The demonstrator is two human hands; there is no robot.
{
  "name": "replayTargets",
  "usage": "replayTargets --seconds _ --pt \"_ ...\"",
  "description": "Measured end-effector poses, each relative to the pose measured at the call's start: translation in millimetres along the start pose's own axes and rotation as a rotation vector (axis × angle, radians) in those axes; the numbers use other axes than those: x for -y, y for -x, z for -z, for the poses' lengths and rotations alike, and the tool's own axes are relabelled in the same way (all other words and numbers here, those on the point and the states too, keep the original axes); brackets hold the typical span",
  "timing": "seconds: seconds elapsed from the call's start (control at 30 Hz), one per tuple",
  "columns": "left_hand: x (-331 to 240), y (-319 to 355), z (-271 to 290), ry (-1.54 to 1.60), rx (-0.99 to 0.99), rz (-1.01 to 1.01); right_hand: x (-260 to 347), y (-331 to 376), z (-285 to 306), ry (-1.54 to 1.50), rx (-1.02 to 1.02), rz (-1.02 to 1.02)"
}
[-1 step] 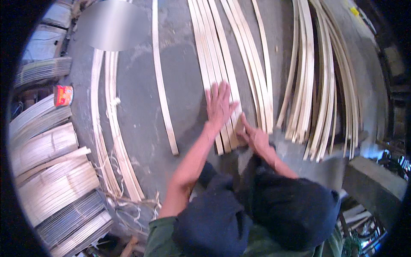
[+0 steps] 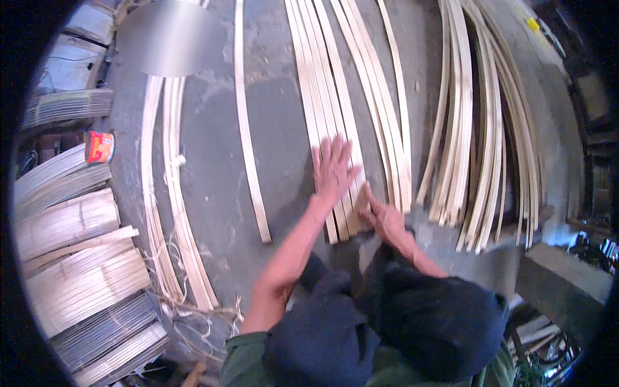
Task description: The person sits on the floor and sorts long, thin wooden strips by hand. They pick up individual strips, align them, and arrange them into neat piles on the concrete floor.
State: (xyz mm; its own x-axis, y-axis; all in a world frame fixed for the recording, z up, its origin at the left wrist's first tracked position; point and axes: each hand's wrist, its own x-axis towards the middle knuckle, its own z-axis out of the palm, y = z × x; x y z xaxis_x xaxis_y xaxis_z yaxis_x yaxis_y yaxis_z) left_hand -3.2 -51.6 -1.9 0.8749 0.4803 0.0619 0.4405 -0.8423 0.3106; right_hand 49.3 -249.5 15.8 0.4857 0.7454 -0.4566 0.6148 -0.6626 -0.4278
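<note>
Several long, flat, pale strips that look like split bamboo or wood (image 2: 316, 84) lie side by side on the grey floor before me. My left hand (image 2: 333, 171) rests flat across them, fingers spread and pointing away from me. Beside their right edge, close to the near ends, is my right hand (image 2: 387, 222). Its index finger stretches along that edge and the thumb stands apart from it; the remaining fingers are partly hidden. A lone strip (image 2: 245, 142) lies to the left, and another group of strips (image 2: 373, 84) lies to the right.
Larger bundles of strips (image 2: 456, 129) spread at the right. Two narrow bundles (image 2: 150, 129) lie at the left, beside stacked slatted panels (image 2: 84, 277) and a red can (image 2: 100, 147). A grey block (image 2: 567, 277) stands at the lower right. My dark-clad knees (image 2: 322, 322) are near.
Most of the scene sits slightly lower in the picture, as if the view tilted a little. Both hands keep their places at the strips.
</note>
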Motion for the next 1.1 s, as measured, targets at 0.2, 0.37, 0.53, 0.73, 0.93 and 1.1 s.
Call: replayTargets --seconds 0.2,0.37,0.53,0.73,0.93,1.1 --pt "-27 -54 21 0.155 0.073 0.010 -11 7 8 -0.053 -0.006 -0.048" --pt "-1 -116 -8 0.074 -0.041 0.020 2 10 21 -0.054 0.050 -0.066" --pt "21 -185 -4 0.033 -0.085 0.107 1 6 19 -0.044 0.123 -0.086" --pt "48 -225 -24 -0.038 -0.126 0.170 0 8 19 -0.082 0.159 -0.093" --pt "46 -225 -29 -0.090 -0.121 0.118 2 9 31 -0.131 0.207 -0.113" --pt "51 -225 -22 -0.058 -0.091 0.102 0 7 27 -0.131 0.205 -0.110"
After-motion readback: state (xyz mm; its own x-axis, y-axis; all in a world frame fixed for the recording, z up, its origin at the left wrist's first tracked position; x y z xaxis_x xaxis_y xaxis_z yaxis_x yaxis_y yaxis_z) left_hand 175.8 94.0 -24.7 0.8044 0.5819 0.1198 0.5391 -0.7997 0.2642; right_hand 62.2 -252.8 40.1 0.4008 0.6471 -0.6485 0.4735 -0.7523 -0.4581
